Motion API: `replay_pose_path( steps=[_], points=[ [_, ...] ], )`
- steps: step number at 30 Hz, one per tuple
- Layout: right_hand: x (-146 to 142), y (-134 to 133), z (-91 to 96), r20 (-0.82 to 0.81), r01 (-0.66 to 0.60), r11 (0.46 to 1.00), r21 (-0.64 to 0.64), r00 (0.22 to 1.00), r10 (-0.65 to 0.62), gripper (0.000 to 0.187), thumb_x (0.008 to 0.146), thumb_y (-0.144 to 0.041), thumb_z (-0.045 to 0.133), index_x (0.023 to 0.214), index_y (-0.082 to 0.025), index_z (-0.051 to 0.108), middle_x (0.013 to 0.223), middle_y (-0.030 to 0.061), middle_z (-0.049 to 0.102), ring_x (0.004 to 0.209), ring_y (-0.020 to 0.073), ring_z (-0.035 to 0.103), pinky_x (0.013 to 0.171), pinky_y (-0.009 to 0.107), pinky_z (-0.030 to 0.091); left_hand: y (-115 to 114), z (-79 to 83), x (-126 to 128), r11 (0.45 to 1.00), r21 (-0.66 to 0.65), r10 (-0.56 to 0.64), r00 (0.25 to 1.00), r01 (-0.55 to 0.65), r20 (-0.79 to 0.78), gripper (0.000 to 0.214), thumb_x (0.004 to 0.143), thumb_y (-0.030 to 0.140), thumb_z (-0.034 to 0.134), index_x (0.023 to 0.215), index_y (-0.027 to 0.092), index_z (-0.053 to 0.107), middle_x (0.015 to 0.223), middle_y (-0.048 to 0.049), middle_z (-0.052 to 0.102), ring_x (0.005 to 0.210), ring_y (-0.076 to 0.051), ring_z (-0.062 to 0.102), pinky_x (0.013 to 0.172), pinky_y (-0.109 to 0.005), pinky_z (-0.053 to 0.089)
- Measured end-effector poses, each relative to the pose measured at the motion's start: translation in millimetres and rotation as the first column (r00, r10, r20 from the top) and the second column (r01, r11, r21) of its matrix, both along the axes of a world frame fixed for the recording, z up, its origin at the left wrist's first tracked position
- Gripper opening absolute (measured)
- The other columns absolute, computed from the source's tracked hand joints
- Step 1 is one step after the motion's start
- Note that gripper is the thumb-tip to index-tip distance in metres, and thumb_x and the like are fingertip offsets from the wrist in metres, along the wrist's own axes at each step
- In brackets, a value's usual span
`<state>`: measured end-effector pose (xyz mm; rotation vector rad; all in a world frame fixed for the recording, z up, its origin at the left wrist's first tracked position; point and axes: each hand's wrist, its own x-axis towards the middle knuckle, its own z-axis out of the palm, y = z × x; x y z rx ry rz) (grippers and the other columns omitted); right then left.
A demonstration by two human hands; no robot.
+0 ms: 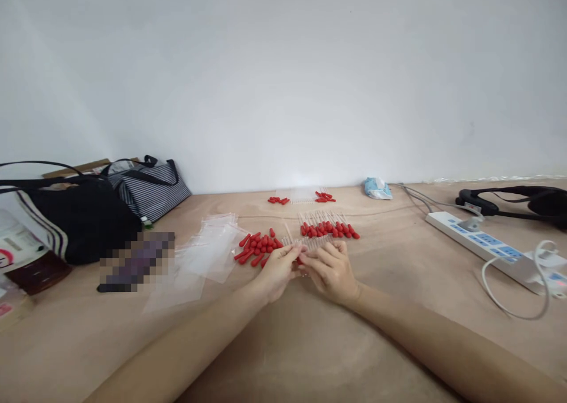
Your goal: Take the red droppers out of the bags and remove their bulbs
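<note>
Mid-assembly, by the look of it: both hands meeting over the worktop (398, 308), fitting a red cap onto a clear tube. Judged as the joining step — next move likely needs the cap pressed straight along the tube, with light force, since the tube seems thin and could bend or slip.

Largest first, placed from the loose pile of red caps (259, 247):
- Black bag (75, 220) and striped bag (148, 190) far to its left, against the wall.
- White power strip (491, 246) well to its right, cable looping off it.
- Clear zip bags (199, 258) just to its left, overlapping, flat.
- Row of finished droppers (328, 228) to its right and slightly behind — red caps on, tubes side by side.
- Smaller batch (305, 198) behind it, nearer the wall.

Left hand (277, 270) just in front of the pile, grip pinched on the clear tube (297, 247), fingertips closed. Right hand (332, 270) beside it, touching at the fingertips, grip curled around the same piece; cannot tell exactly what else sits inside it.

The tube: slim, transparent, barely visible against the worktop, held level between the two hands.
</note>
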<state>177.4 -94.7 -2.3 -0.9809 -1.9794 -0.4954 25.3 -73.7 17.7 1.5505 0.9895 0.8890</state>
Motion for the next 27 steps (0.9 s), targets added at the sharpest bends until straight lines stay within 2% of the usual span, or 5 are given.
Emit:
replay_pose_path(
  steps=[2,5,9,15,27],
  points=[
    [-2,-6,-0.1,0.038,-0.06,0.998,0.008,0.998,0.059,0.016,0.082,-0.024,0.048,0.091,-0.024,0.061,0.076,0.0015,0.062,0.068,0.0133,0.047,0.066,0.033,0.026,0,0.7,6,0.999,-0.035,-0.004,1.0,0.005,0.023,0.033,0.088,0.031,0.035,0.095,0.011,0.06,0.074,-0.0069,0.064,0.068,-0.014,0.06,0.061,-0.026,0.05],
    [5,-8,1.4,0.066,-0.067,0.998,0.021,0.996,0.066,0.016,0.081,-0.027,0.05,0.092,-0.024,0.06,0.083,0.0028,0.062,0.074,0.0143,0.05,0.07,0.033,0.029,2,1.7,-8,0.957,0.29,0.036,0.979,0.023,-0.199,0.026,0.085,0.03,0.041,0.092,0.014,0.061,0.073,-0.0045,0.061,0.069,-0.015,0.058,0.061,-0.027,0.049],
    [16,-7,2.9,0.092,-0.018,0.999,0.045,0.996,0.014,0.027,0.079,-0.032,0.053,0.104,-0.022,0.056,0.102,0.0077,0.059,0.097,0.0205,0.048,0.083,0.038,0.029,5,-4.8,-35,0.639,0.716,0.228,0.82,0.28,-0.525,0.022,0.085,0.027,0.042,0.092,0.018,0.061,0.08,-0.0044,0.059,0.073,-0.015,0.055,0.067,-0.028,0.045],
    [7,-4,-4.1,0.142,-0.09,0.994,-0.059,0.985,0.098,0.016,0.083,-0.026,0.048,0.094,-0.024,0.06,0.066,-0.0008,0.062,0.078,0.0156,0.051,0.09,0.044,0.021,1,-18.3,-40,0.339,0.821,0.384,0.729,0.459,-0.567,0.022,0.087,0.026,0.04,0.092,0.015,0.059,0.07,-0.0034,0.058,0.066,-0.015,0.052,0.062,-0.028,0.04],
    [14,-10,-5.1,0.079,-0.187,0.969,-0.159,0.976,0.201,0.015,0.081,-0.025,0.047,0.076,-0.022,0.061,0.055,-0.0032,0.056,0.068,0.0129,0.045,0.085,0.041,0.02,-11,-10.1,-60,0.227,0.88,0.39,0.789,0.418,-0.475,0.025,0.087,0.021,0.041,0.068,0.016,0.056,0.058,0.0002,0.056,0.06,-0.012,0.046,0.06,-0.028,0.031]
  ],
)
